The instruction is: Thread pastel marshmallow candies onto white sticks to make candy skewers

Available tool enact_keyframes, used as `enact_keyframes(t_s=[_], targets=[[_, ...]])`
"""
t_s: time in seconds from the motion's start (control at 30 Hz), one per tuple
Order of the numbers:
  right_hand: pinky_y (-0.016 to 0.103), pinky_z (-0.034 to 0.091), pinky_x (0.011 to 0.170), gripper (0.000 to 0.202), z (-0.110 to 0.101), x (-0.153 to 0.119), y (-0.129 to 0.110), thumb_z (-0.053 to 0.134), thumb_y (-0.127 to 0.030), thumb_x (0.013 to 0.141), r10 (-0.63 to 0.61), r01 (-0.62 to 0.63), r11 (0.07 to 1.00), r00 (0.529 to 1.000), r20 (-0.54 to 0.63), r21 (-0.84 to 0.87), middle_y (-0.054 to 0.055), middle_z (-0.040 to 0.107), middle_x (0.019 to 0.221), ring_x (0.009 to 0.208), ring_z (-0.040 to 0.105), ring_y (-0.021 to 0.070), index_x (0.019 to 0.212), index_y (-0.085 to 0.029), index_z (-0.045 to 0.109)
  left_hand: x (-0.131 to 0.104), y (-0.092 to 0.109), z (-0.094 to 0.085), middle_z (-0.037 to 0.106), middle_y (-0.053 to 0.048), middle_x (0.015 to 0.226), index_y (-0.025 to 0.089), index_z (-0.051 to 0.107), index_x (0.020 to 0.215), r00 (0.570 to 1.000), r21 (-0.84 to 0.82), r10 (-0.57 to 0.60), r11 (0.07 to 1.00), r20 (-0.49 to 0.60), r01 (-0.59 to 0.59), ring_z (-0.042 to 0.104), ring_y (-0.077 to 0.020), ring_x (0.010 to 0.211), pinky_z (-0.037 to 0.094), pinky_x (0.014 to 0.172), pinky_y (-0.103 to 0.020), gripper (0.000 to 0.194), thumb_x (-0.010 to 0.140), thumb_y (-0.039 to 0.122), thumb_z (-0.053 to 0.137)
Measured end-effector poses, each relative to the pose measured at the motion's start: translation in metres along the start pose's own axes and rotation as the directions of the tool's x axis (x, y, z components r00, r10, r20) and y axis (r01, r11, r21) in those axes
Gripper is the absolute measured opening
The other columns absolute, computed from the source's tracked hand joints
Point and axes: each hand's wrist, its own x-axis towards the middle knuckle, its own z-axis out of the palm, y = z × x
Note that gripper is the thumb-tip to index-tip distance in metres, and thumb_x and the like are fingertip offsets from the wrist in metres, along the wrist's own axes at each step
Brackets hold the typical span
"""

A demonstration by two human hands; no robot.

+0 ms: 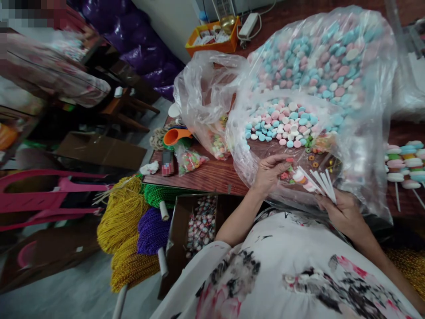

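Note:
My left hand (pixel 268 173) pinches a small red piece (pixel 290 160) between thumb and fingertips, over the clear plastic bag. My right hand (pixel 343 209) is closed around several white sticks (pixel 324 182), which fan up and to the left. One stick in that hand carries threaded white, pink and orange candies (pixel 303 180). Just beyond my hands, loose pink, blue and white candies (pixel 287 122) are spread by the mouth of the large plastic bag (pixel 244 150). Small orange, red and green rings (pixel 311 157) lie close to my left fingertips.
Finished candy sticks (pixel 396 164) lie at the right. A smaller plastic bag (pixel 206 84), an orange scoop (pixel 172 136) and a yellow tray (pixel 212 37) stand on the left side of the table. Below its edge are a cardboard box (pixel 179 230) and yellow cord bundles (pixel 121 217).

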Motion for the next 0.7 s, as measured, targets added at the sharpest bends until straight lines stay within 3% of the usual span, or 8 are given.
enact_keyframes(t_s=[0.13, 0.23, 0.47, 0.6, 0.7], targets=[[0.026, 0.036, 0.055, 0.029, 0.000, 0.003, -0.002, 0.056, -0.023, 0.097, -0.039, 0.038, 0.999, 0.999, 0.037, 0.020, -0.004, 0.053, 0.057, 0.051, 0.049, 0.0114, 0.068, -0.021, 0.055, -0.002, 0.001, 0.001, 0.075, -0.002, 0.071, 0.016, 0.079, 0.084, 0.997, 0.040, -0.077, 0.996, 0.030, 0.075, 0.063, -0.0098, 0.056, 0.047, 0.050, -0.020, 0.039, 0.055, 0.035, 0.098], [0.027, 0.037, 0.056, 0.032, 0.007, 0.001, 0.003, 0.057, -0.026, 0.096, 0.023, -0.024, 0.995, 1.000, 0.015, 0.096, -0.003, 0.054, 0.058, 0.053, 0.050, 0.0120, 0.065, -0.021, 0.055, -0.004, 0.000, 0.002, 0.076, -0.001, 0.071, 0.018, 0.080, 0.084, 0.996, 0.041, -0.086, 0.996, 0.028, 0.085, 0.063, -0.0094, 0.056, 0.048, 0.050, -0.020, 0.040, 0.054, 0.038, 0.097], [0.026, 0.032, 0.049, 0.025, 0.024, -0.001, 0.009, 0.061, -0.033, 0.096, 0.237, -0.182, 0.905, 0.966, -0.099, 0.385, -0.003, 0.050, 0.056, 0.049, 0.043, 0.0110, 0.074, -0.020, 0.061, -0.005, -0.010, 0.006, 0.079, -0.002, 0.081, 0.020, 0.082, 0.084, 0.982, 0.063, 0.137, 0.990, -0.132, -0.130, 0.069, -0.0113, 0.068, 0.056, 0.064, -0.023, 0.034, 0.059, 0.039, 0.095], [0.026, 0.032, 0.050, 0.031, 0.023, -0.003, 0.013, 0.061, -0.032, 0.097, 0.190, -0.149, 0.934, 0.977, -0.097, 0.325, -0.003, 0.052, 0.059, 0.052, 0.045, 0.0111, 0.068, -0.020, 0.057, -0.005, -0.013, 0.005, 0.077, -0.001, 0.084, 0.021, 0.083, 0.081, 0.949, 0.232, 0.304, 0.932, -0.082, -0.278, 0.068, -0.0093, 0.069, 0.056, 0.064, -0.020, 0.026, 0.065, 0.038, 0.093], [0.026, 0.035, 0.052, 0.028, 0.023, -0.006, 0.019, 0.059, -0.029, 0.098, 0.140, -0.109, 0.952, 0.986, -0.092, 0.285, -0.003, 0.052, 0.059, 0.054, 0.046, 0.0113, 0.072, -0.020, 0.058, -0.005, -0.013, 0.003, 0.076, -0.002, 0.087, 0.021, 0.083, 0.085, 0.935, 0.299, 0.352, 0.898, -0.052, -0.321, 0.066, -0.0084, 0.064, 0.055, 0.058, -0.020, 0.025, 0.071, 0.040, 0.089]])
